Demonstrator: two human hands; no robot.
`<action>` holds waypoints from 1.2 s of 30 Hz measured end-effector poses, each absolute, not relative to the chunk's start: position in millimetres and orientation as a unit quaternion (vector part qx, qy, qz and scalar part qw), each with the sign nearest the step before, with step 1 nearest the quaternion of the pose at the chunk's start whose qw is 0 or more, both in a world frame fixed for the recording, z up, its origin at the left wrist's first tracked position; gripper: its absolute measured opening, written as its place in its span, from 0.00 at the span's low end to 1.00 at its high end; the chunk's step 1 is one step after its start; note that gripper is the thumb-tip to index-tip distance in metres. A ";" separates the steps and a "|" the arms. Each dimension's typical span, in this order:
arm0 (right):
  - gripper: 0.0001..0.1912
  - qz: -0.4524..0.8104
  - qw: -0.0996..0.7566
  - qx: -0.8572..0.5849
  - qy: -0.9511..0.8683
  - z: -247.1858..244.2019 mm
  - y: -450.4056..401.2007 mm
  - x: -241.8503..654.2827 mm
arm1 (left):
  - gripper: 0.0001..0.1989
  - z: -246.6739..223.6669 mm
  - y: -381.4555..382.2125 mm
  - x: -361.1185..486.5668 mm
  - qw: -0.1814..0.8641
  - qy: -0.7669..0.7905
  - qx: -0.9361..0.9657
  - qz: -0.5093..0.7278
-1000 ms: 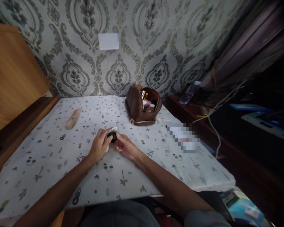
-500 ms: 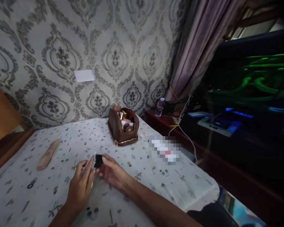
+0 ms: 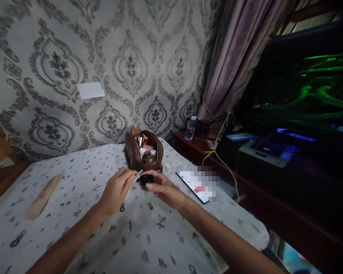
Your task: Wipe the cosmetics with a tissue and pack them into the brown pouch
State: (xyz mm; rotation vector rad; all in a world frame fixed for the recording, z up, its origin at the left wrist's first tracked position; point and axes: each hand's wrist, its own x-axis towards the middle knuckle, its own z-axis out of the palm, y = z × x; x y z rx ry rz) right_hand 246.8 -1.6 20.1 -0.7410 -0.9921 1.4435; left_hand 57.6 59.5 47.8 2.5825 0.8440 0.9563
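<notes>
My left hand (image 3: 116,190) pinches a thin whitish strip (image 3: 137,176), whose exact nature is too small to tell. Close beside it, my right hand (image 3: 167,190) holds a small black object (image 3: 146,179) between thumb and fingers. Both hands are raised over the patterned white cloth, in front of an open brown bag (image 3: 133,154). Small bottles and tubes fill the bag, and its lower front is partly hidden by the hands.
A beige flat piece (image 3: 44,197) lies at left on the cloth (image 3: 103,247). To the right is a phone-like device (image 3: 190,184), partly blurred. A clear bottle (image 3: 190,128) and white cable (image 3: 227,163) are on the dark red ledge.
Both hands have moved right and slightly up, nearer the bag, with the black object still in my right hand. The view has shifted a little.
</notes>
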 end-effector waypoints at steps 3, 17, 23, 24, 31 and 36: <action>0.21 0.514 0.646 -0.378 -0.420 38.3 13.6 281.0 | 0.20 76.8 93.9 92.8 -0.042 0.302 0.924 0.231; 0.21 0.057 0.383 -0.666 -0.637 66.9 94.3 311.7 | 0.19 114.9 156.2 148.9 -0.228 0.250 0.941 -0.020; 0.18 0.028 0.281 -0.703 -0.653 84.0 104.0 306.1 | 0.18 111.9 153.5 135.9 -0.163 0.267 0.949 0.038; 0.18 0.019 0.275 -0.705 -0.653 85.7 105.9 305.6 | 0.18 111.0 153.3 135.3 -0.155 0.268 0.950 0.046; 0.18 0.017 0.169 -0.721 -0.672 89.5 110.6 296.2 | 0.15 107.1 153.3 132.5 -0.178 0.267 0.946 0.056; 0.20 0.027 0.119 -0.732 -0.670 95.8 112.4 292.6 | 0.15 105.8 154.4 130.6 -0.201 0.263 0.942 0.051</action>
